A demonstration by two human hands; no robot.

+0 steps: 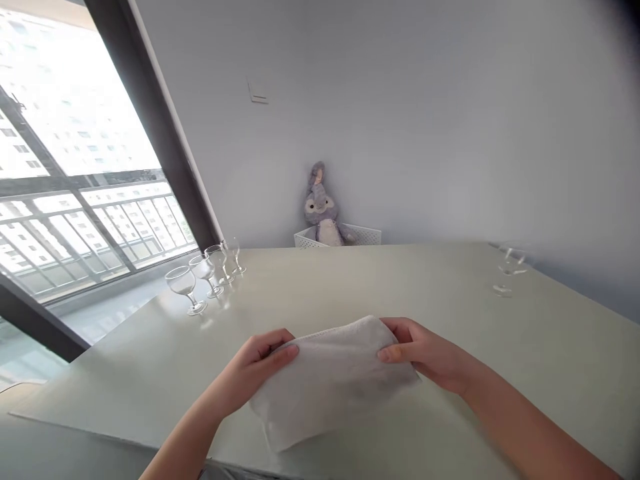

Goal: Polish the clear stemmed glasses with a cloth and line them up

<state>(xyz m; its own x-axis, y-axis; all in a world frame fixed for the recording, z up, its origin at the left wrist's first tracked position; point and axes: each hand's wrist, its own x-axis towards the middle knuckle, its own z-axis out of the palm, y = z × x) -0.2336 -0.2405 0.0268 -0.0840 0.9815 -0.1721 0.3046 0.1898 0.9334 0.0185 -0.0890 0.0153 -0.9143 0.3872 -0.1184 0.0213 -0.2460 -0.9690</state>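
A white cloth [335,380] hangs between my two hands above the front part of the table. My left hand [260,367] pinches its upper left edge, thumb on the near side and fingers behind. At the upper right corner, my right hand [415,350] grips it the same way. The cloth's lower edge droops toward me, and its lower left corner hangs free. What lies behind the cloth is hidden.
Several stemmed glasses [183,283] stand in a row along the table's left edge. One blurred glass [507,270] stands at the far right of the pale table [400,280]. A plush rabbit [323,207] sits in a white basket [367,237] beyond the far edge.
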